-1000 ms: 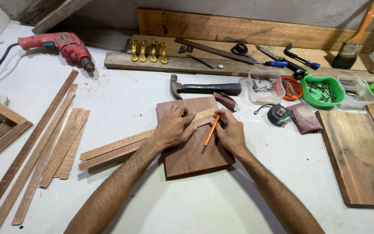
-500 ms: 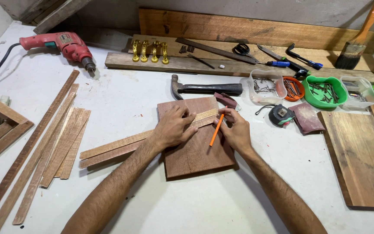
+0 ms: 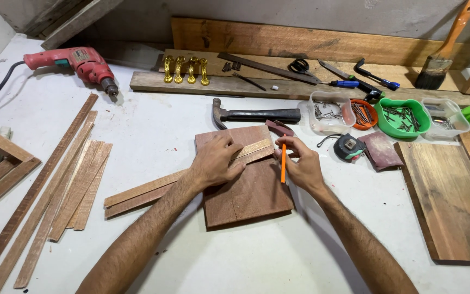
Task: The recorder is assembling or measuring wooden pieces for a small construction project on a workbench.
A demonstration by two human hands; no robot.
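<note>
Left hand (image 3: 217, 161) is down flat, fingers spread and pressing a thin wooden strip (image 3: 191, 177) against the reddish-brown board (image 3: 246, 193) beneath it. The strip runs diagonally across the board's upper part, its lower end trailing off to the left onto the white table (image 3: 267, 261), where a second strip lies right alongside it. Right hand (image 3: 300, 166) is closed around an orange pencil (image 3: 283, 162), pinched between thumb and fingers, the pencil standing nearly upright in the picture with its tip up by the strip's right end. The board lies in the middle of the table, directly in front of the person.

Just behind the board, a hammer (image 3: 257, 115) lies on its side with its dark handle pointing right. To the right of the pencil hand sit a tape measure (image 3: 349, 147) and a piece of brown sandpaper (image 3: 383, 151), and beyond them a clear tub, an orange tub and a green bowl (image 3: 403, 117), all with nails in them. Far left, a bundle of long strips (image 3: 66, 185) lies fanned out, and a red drill (image 3: 80, 61) rests at the back corner. A wide plank (image 3: 452, 201) sits at the right edge.
</note>
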